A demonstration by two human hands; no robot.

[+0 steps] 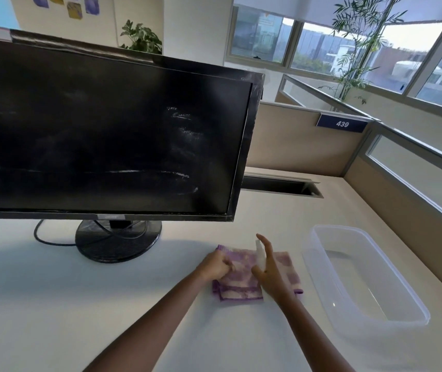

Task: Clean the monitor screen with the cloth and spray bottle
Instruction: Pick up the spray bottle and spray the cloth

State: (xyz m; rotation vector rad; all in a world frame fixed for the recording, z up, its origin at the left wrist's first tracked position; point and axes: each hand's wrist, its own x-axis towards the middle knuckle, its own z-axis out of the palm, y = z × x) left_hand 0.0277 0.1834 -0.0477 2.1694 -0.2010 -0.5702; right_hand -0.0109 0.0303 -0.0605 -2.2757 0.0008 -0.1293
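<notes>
The black monitor stands on the white desk, its screen dark with whitish streaks and smears on the right half. A folded purple-and-white cloth lies flat on the desk in front of it. My left hand rests on the cloth's left side, fingers curled and pinching the fabric. A small translucent spray bottle stands upright on the cloth. My right hand is just right of the bottle, fingers spread, thumb and fingers cupped toward it without closing on it.
A clear plastic tub sits on the desk to the right of the cloth. The monitor's round base and a black cable lie at the left. A cable slot and partition walls border the desk behind.
</notes>
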